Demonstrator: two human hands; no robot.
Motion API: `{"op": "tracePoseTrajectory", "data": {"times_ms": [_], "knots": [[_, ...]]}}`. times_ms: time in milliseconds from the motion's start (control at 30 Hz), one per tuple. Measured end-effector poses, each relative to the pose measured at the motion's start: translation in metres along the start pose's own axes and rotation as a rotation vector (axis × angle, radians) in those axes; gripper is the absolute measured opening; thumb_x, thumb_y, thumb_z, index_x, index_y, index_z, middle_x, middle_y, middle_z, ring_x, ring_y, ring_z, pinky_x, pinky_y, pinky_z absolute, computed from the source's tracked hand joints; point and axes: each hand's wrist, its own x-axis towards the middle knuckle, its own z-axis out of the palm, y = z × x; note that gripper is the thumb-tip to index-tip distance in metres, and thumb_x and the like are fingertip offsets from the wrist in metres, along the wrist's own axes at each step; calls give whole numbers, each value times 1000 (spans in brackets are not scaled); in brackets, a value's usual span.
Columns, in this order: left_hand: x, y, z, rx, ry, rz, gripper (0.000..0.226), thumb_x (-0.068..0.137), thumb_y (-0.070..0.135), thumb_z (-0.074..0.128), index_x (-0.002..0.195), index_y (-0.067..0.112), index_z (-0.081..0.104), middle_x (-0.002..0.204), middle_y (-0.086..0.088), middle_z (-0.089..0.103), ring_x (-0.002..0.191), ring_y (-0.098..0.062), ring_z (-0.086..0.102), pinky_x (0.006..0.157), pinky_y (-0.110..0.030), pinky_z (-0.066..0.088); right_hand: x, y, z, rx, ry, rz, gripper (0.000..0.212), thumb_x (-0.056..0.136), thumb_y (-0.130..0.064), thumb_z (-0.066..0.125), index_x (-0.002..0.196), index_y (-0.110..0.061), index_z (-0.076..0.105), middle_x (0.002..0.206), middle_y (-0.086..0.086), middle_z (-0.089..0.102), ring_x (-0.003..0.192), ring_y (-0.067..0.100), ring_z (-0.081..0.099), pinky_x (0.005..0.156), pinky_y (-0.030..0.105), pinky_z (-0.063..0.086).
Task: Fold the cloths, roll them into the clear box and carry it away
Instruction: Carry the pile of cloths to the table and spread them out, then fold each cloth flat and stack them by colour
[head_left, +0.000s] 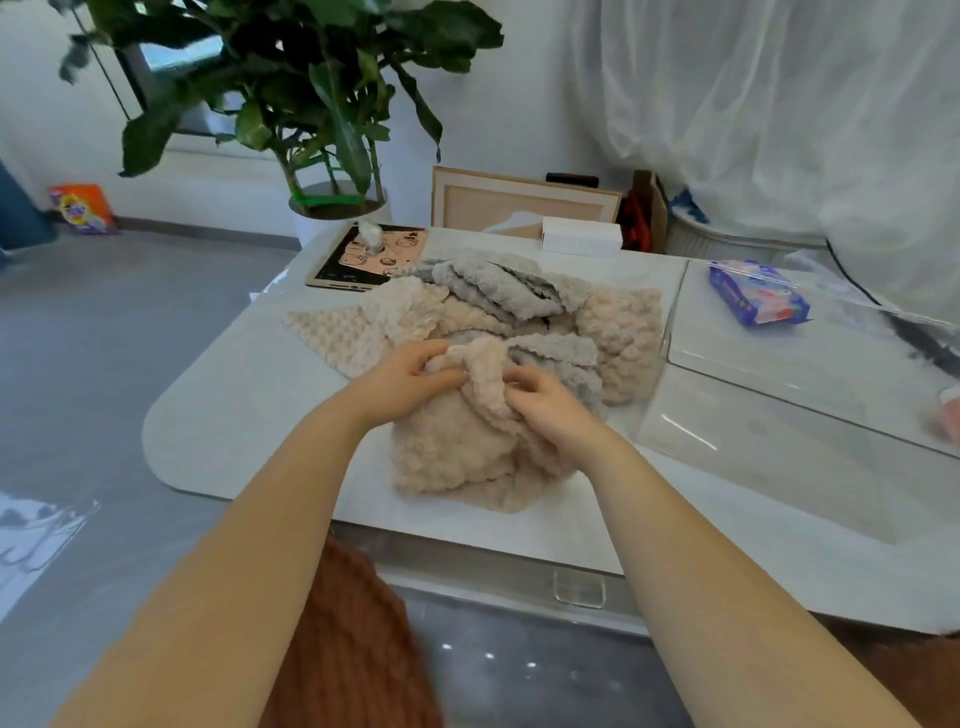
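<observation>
While the beige cloth lies bunched on the near side of the table, both hands are at its upper edge. The left hand has its fingers curled round a thick fold of this cloth. The right hand pinches the same fold from the other side, so the two hands are very close together. From the fold the cloth falls down to the table in loose wrinkles, and it is not folded flat.

Just behind it is a pile of more cloths, spread out and crossing each other. The grey cloths lie on top toward the back, and beige ones stick out at the left and the right.

The clear box stands on the table just to the right of the pile. A blue packet lies at its far end, perhaps on its lid, but through the clear plastic this is not sure.

Behind the pile there are a tablet with a pink picture, a white carton and a potted plant.
</observation>
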Motion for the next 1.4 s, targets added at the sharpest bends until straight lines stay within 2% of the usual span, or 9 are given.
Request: {"op": "tracePoseTrajectory", "data": {"times_ms": [100, 233, 333, 400, 467, 533, 767, 1033, 1400], "knots": [[-7, -27, -9, 140, -82, -136, 34, 75, 35, 79, 104, 27, 63, 101, 13, 65, 93, -1, 60, 82, -26, 48, 10, 0, -4, 5, 265, -45, 22, 95, -13, 57, 74, -17, 66, 57, -10, 61, 53, 2, 54, 51, 17, 42], [-5, -52, 13, 308, -200, -261, 49, 68, 42, 83, 110, 33, 60, 106, 14, 64, 96, -8, 61, 86, -32, 50, 24, 20, -17, -175, 535, 18, 23, 93, -16, 55, 71, -14, 57, 65, 2, 54, 63, 17, 49, 64, 31, 40], [6, -62, 45, 572, -163, -263, 47, 75, 43, 75, 116, 28, 58, 111, 4, 63, 102, -19, 59, 84, -37, 51, 20, 43, -17, -239, 405, 128, 32, 94, -32, 53, 67, -15, 47, 62, 3, 45, 62, 21, 44, 63, 33, 34], [14, -67, 62, 717, -88, -248, 41, 80, 41, 70, 115, 23, 58, 114, 0, 59, 107, -23, 57, 81, -36, 49, 14, 55, -16, -313, 258, 194, 38, 89, -49, 57, 98, -12, 59, 93, 4, 56, 87, 21, 56, 79, 38, 45], [19, -70, 70, 798, -20, -237, 34, 85, 38, 64, 115, 24, 58, 118, -1, 55, 111, -24, 54, 78, -34, 44, 7, 65, -18, -366, 131, 185, 71, 78, -55, 69, 133, -16, 46, 125, 1, 37, 115, 17, 45, 101, 32, 40], [24, -73, 70, 878, 52, -217, 21, 88, 28, 56, 109, 22, 59, 118, -3, 55, 109, -25, 53, 73, -32, 39, 2, 68, -20, -448, -14, 156, 85, 70, -50, 79, 141, -24, 38, 130, -1, 26, 119, 14, 38, 103, 25, 34], [43, -91, 70, 912, 176, -285, 27, 98, 32, 45, 118, 18, 57, 125, -8, 51, 117, -31, 45, 93, -42, 41, 29, 70, -26, -825, 13, 99, 43, 84, -23, 63, 126, -25, 53, 125, 5, 34, 108, 29, 51, 90, 36, 45], [86, -103, 90, 782, 317, -223, 19, 97, 12, 41, 115, 8, 48, 122, -15, 48, 92, -37, 56, 58, -38, 34, 71, 83, -49, -1010, 228, 7, 51, 92, -18, 48, 140, -33, 42, 128, 6, 45, 112, 31, 52, 76, 37, 43], [185, -112, 85, 781, 305, -107, 22, 96, 13, 45, 116, 6, 51, 121, -17, 48, 83, -38, 58, 59, -42, 44, 141, 84, -89, -1100, 394, -19, 43, 89, -12, 48, 131, -24, 50, 125, 10, 47, 106, 35, 52, 73, 38, 44]]}}
